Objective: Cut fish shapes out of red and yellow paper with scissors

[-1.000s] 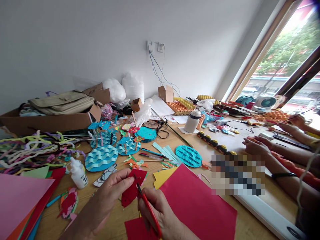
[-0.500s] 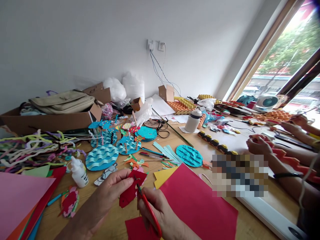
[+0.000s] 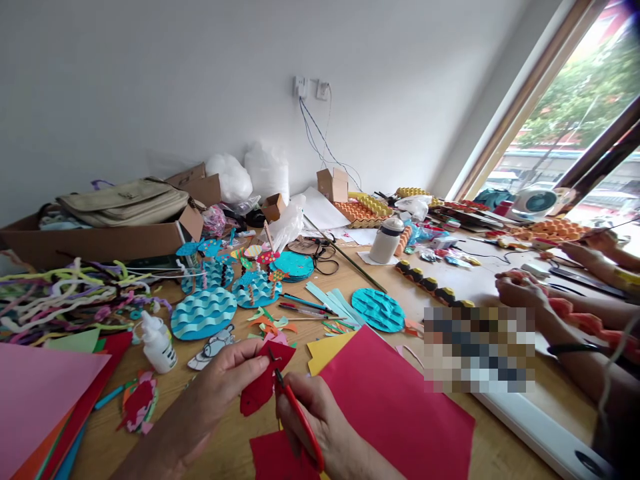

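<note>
A small red paper piece (image 3: 265, 383) with pencil lines is pinched between the thumb and fingers of my left hand (image 3: 233, 373). My right hand (image 3: 313, 407) is closed around red-handled scissors (image 3: 303, 423), whose dark blades meet the right edge of that piece. Beneath my right hand lies another red scrap (image 3: 275, 457). A large red sheet (image 3: 395, 407) rests to the right, partly over a yellow sheet (image 3: 327, 353).
A white glue bottle (image 3: 159, 343), pink paper (image 3: 45, 407) and pipe cleaners (image 3: 75, 297) lie left. Blue discs (image 3: 379, 310) and pens (image 3: 307, 308) are beyond my hands. Another person's hands (image 3: 523, 291) work at the right, near a white bar (image 3: 540, 427).
My hands and the red piece have barely moved. At the right, the other person's hands and the orange-red strip beside them have shifted slightly.
</note>
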`<state>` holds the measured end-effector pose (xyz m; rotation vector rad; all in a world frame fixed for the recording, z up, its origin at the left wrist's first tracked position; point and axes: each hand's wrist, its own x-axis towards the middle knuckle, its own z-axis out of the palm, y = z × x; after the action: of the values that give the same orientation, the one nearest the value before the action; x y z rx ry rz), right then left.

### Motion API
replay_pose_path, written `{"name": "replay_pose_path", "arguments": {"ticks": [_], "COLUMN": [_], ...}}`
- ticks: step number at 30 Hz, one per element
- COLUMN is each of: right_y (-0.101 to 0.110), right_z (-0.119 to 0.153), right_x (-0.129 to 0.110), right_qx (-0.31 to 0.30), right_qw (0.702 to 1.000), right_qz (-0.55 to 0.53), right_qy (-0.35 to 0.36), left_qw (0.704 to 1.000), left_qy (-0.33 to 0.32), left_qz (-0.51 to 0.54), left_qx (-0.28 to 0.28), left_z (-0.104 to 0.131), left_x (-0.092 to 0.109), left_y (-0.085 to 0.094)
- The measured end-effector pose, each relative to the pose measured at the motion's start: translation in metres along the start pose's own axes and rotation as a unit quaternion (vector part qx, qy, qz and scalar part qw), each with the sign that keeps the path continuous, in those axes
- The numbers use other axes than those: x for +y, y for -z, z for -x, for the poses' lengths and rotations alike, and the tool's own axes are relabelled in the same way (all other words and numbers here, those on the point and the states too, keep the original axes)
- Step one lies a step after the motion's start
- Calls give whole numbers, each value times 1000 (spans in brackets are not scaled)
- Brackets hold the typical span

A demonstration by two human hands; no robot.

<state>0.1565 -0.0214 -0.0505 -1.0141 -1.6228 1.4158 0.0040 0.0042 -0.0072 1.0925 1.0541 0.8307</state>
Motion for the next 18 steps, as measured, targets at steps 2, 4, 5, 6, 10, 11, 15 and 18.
{"name": "replay_pose_path", "arguments": {"ticks": [2, 4, 5, 6, 10, 11, 15, 18], "right_y": [0, 0, 0, 1, 3, 3, 0, -4], "right_z": [0, 0, 0, -1, 1, 2, 3, 1], "right_x": [0, 0, 0, 0, 5, 6, 11, 11], "right_qx": [-1, -1, -2, -4, -17, -21, -38, -50], "right_qw": [1000, 1000, 1000, 1000, 1000, 1000, 999, 996], "right_qz": [-2, -4, -2, 1, 19, 22, 13, -28], "right_qy": [3, -1, -3, -4, -4, -5, -21, -71], "left_qw": [1000, 1000, 1000, 1000, 997, 997, 995, 989], "left_qy": [0, 3, 5, 8, 4, 3, -1, -18], "left_qz": [1, 4, 5, 1, -27, -36, -90, -145], "left_qx": [5, 8, 7, -2, -65, -71, -51, -21], "left_z": [2, 2, 2, 1, -2, -3, 2, 9], "left_x": [1, 2, 2, 2, 1, 2, 8, 11], "left_y": [-1, 0, 1, 2, 10, 12, 16, 19]}}
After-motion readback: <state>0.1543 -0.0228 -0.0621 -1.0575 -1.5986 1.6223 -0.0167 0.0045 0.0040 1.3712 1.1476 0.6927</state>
